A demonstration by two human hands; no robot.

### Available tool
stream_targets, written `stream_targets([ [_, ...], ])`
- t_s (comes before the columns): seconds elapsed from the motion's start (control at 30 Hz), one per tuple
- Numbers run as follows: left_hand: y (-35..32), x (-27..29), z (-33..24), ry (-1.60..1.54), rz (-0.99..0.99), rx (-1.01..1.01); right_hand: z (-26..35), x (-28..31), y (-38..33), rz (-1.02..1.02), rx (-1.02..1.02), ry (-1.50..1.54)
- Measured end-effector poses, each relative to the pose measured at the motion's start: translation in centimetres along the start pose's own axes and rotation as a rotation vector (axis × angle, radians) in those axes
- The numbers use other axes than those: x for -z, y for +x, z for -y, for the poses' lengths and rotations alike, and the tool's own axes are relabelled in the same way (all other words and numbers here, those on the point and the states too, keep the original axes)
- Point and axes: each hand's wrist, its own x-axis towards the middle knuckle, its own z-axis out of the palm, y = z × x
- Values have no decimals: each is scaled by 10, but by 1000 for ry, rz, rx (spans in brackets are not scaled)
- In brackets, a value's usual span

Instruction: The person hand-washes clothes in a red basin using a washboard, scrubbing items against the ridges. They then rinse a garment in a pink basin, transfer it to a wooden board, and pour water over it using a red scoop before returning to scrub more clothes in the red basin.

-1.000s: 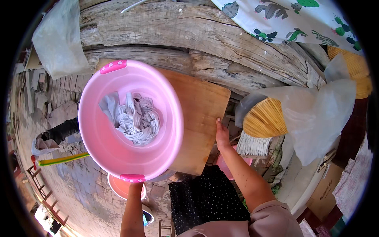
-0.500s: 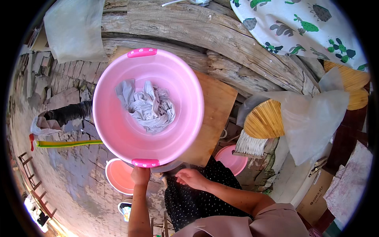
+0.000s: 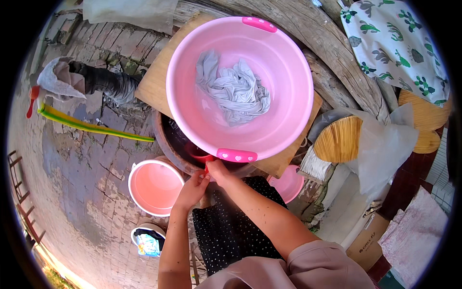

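A large pink basin [image 3: 187, 118] stands on a wooden board [image 3: 154, 79], with crumpled pale grey-blue wet cloth [image 3: 236, 89] inside. Under the board, a round brown vat [image 3: 163, 144] shows dark contents that look like water. A red dipper [image 3: 198, 153] is over the vat's near side, partly hidden by the basin. My right hand [image 3: 219, 172] is closed around its handle, just below the basin's bright pink grip. Against it, my left hand [image 3: 193, 187] has its fingers pinched together at the handle's end; the exact hold is partly hidden.
A pale pink bucket [image 3: 156, 188] stands left of my arms, with a smaller container [image 3: 148, 236] nearer. A pink tub [image 3: 287, 185] lies right of my skirt. Weathered logs [image 3: 332, 77] lie behind the basin. A yellow-green hose [image 3: 96, 126] crosses the brick floor.
My left hand has left the basin's grip and come down beside my right hand. My right hand has moved to the dipper's handle. The view has shifted, bringing the vat and dipper into sight.
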Motion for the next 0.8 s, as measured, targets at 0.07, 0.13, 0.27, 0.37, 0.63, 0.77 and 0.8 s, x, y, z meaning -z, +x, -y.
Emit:
stream_targets([
  [0.07, -12, 9, 8, -126, -80, -38, 1, 11, 17, -36, -178, -330],
  [0.13, -25, 21, 41, -172, -215, -81, 12, 0, -5, -314, 124, -874],
  [0.27, -50, 38, 104, -160, -415, 66, -12, 5, 41, -307, 191, -1209],
  [0.37, -75, 43, 158, -139, -501, 154, -18, -10, 68, -311, 199, -1254],
  [0.63, -101, 29, 209, -207, -488, 280, -22, 11, 77, 41, -16, -245],
  [0.77, -88, 13, 186, -269, -503, 247, -4, 17, 33, 93, 10, -198],
  [0.8, -82, 10, 164, -275, -506, 245, 0, 22, 23, 74, 30, -266],
])
